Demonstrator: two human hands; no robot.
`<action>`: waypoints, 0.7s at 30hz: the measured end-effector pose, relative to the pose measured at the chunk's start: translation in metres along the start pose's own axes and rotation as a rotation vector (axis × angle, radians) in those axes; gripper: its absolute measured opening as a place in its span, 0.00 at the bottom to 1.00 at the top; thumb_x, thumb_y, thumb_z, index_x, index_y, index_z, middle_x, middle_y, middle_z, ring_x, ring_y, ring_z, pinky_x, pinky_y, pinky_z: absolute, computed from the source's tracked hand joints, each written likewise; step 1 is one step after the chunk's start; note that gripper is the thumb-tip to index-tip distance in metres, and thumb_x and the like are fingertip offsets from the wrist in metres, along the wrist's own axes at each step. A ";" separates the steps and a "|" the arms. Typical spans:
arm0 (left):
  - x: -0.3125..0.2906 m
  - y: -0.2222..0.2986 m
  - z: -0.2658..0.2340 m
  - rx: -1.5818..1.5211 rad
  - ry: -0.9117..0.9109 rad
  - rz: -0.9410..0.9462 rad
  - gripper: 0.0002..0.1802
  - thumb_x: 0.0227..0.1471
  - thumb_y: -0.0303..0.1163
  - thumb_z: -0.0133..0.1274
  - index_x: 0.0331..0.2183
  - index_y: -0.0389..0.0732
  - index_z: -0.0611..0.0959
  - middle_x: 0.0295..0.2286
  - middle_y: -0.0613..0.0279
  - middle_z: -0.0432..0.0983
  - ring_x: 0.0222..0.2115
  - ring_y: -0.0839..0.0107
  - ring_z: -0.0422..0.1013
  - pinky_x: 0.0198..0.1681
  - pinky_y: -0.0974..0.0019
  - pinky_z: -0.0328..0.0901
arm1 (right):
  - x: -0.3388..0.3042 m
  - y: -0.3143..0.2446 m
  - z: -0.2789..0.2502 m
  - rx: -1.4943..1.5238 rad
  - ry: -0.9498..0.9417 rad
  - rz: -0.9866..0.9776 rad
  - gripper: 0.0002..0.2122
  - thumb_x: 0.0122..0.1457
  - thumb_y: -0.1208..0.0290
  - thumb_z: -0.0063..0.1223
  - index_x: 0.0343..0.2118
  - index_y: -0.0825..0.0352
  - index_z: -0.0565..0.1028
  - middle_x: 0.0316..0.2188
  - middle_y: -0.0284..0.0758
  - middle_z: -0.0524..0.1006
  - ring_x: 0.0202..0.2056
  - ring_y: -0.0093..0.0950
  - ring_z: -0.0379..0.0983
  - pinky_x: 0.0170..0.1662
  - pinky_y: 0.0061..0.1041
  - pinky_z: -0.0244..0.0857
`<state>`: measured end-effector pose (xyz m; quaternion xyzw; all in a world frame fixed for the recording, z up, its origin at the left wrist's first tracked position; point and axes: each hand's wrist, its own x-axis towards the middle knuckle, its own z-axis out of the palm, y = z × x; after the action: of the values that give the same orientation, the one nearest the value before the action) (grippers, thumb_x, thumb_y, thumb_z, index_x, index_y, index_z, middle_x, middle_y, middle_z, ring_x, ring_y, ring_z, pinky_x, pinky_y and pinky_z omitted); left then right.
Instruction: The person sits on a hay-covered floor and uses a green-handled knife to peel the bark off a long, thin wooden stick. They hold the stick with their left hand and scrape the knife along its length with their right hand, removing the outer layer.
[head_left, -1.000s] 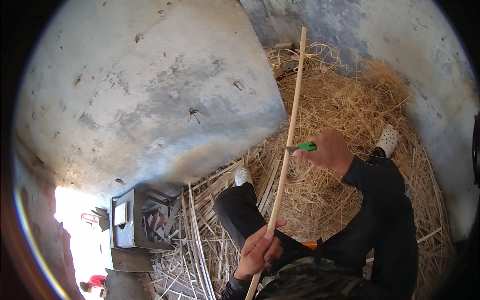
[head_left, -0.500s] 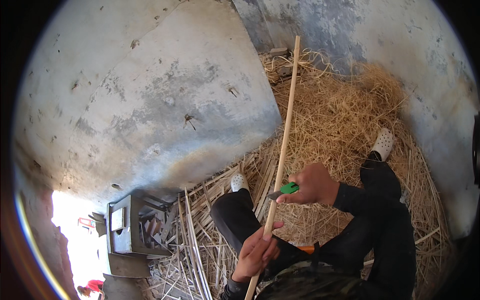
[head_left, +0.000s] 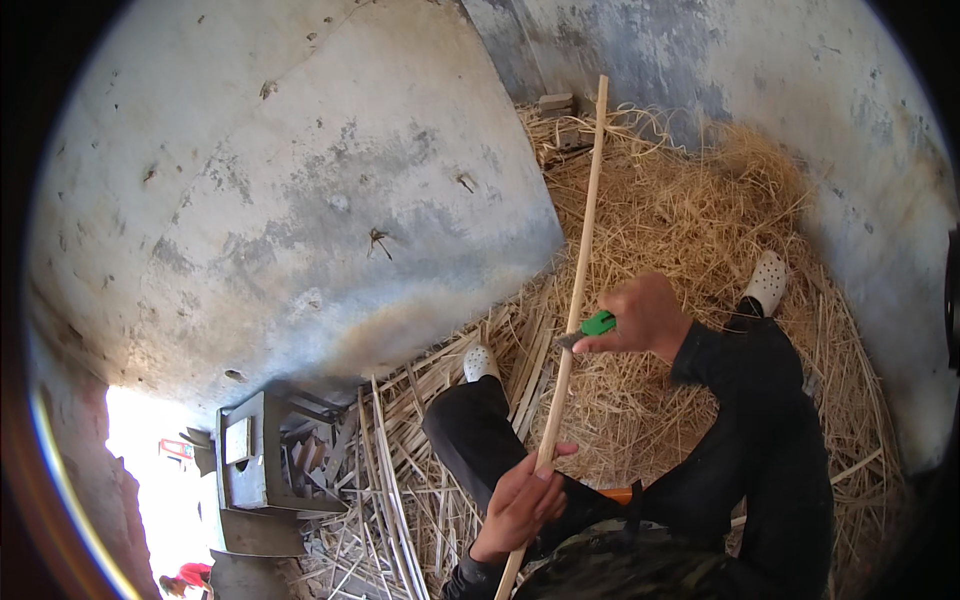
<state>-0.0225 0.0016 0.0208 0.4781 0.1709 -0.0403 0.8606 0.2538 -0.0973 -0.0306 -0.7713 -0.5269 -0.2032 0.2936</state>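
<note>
A long, pale wooden strip [head_left: 588,220] slants up and away from my lap, its far end near the wall corner. My left hand [head_left: 522,503] is wrapped round its lower part. In my right hand [head_left: 648,318] is a knife with a green handle [head_left: 598,323], gripped in closed fingers. The knife's short dark blade [head_left: 568,341] lies across the strip, at about its middle, with my thumb close by. The strip's lowest end runs out of view at the bottom edge.
Curly shavings [head_left: 690,215] heap up between my outstretched legs and the walls. Many split strips [head_left: 395,490] lie on the left. A worn grey cabinet [head_left: 262,455] stands beside a bright doorway, where a person in red [head_left: 190,577] shows. An orange item [head_left: 615,495] sits at my lap.
My right hand and the knife have moved up along the strip, away from me. The strip's far end has shifted slightly right. My left hand stays nearly where it was.
</note>
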 end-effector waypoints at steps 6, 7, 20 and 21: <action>0.005 0.003 0.000 0.006 -0.044 0.015 0.23 0.65 0.35 0.35 0.55 0.30 0.62 0.15 0.74 0.53 0.14 0.84 0.49 0.22 0.76 0.50 | 0.009 0.014 0.001 -0.042 0.110 -0.054 0.36 0.42 0.24 0.45 0.06 0.59 0.65 0.03 0.28 0.57 0.06 0.24 0.57 0.11 0.28 0.50; 0.006 0.005 0.003 0.021 -0.021 0.018 0.23 0.64 0.36 0.36 0.54 0.30 0.63 0.14 0.74 0.53 0.14 0.84 0.49 0.22 0.75 0.50 | 0.011 0.014 0.002 -0.048 0.126 -0.075 0.36 0.44 0.23 0.42 0.06 0.59 0.63 0.03 0.27 0.56 0.06 0.23 0.55 0.11 0.27 0.48; -0.003 0.002 0.005 0.053 -0.015 -0.001 0.24 0.63 0.36 0.39 0.54 0.29 0.62 0.16 0.74 0.53 0.17 0.83 0.51 0.23 0.75 0.51 | 0.031 0.088 -0.002 -0.242 0.149 0.118 0.34 0.52 0.26 0.31 0.08 0.54 0.58 0.06 0.21 0.50 0.08 0.18 0.44 0.11 0.24 0.37; -0.003 -0.001 0.005 0.056 -0.077 -0.024 0.24 0.63 0.36 0.38 0.54 0.29 0.62 0.16 0.74 0.53 0.17 0.83 0.51 0.23 0.76 0.51 | 0.034 0.116 -0.006 -0.223 0.093 0.374 0.34 0.53 0.26 0.32 0.08 0.54 0.58 0.06 0.21 0.51 0.08 0.18 0.44 0.11 0.25 0.38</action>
<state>-0.0244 -0.0029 0.0236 0.4979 0.1420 -0.0736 0.8524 0.3737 -0.1095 -0.0327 -0.8731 -0.3349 -0.2376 0.2628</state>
